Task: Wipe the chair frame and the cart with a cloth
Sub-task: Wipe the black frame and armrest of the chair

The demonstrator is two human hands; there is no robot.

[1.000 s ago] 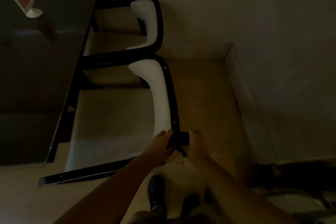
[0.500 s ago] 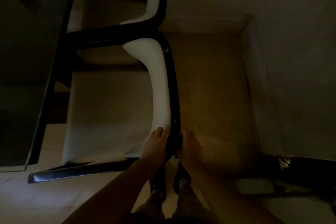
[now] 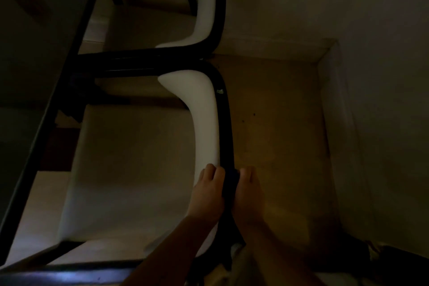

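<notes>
A white-cushioned chair with a black frame stands below me in dim light. A dark cloth is wrapped over the frame's back rail near its lower end. My left hand presses the cloth from the cushion side, fingers on the white backrest. My right hand grips the cloth from the floor side. The cloth is mostly hidden between my hands. No cart is in view.
A second matching chair stands just beyond the first. A dark table runs along the left. A wall and its skirting close in on the right, with bare tan floor between.
My hands have slid the cloth along the back rail, and my head has come lower and closer to the chair. Both hands still hold the cloth around the frame.
</notes>
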